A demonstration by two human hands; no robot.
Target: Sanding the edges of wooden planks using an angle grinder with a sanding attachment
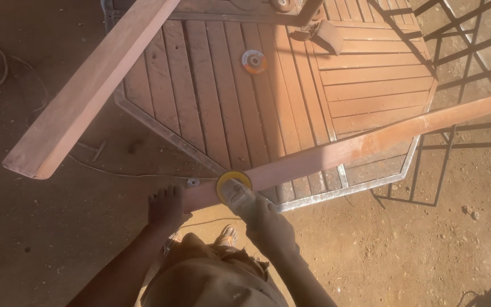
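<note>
Left hand gripped the near end of a long reddish wooden plank, pinning it so it stayed put. Right hand was wrapped around an angle grinder with a yellow disc, disc pressed on the plank at about 6 o'clock in frame. Plank ran out toward 3 o'clock, resting across a slatted wooden tabletop in a metal frame, which propped it up. Spare disc lay at 12 o'clock on the slats. Second plank crossed at 10 o'clock; probably leaning, hard to tell.
</note>
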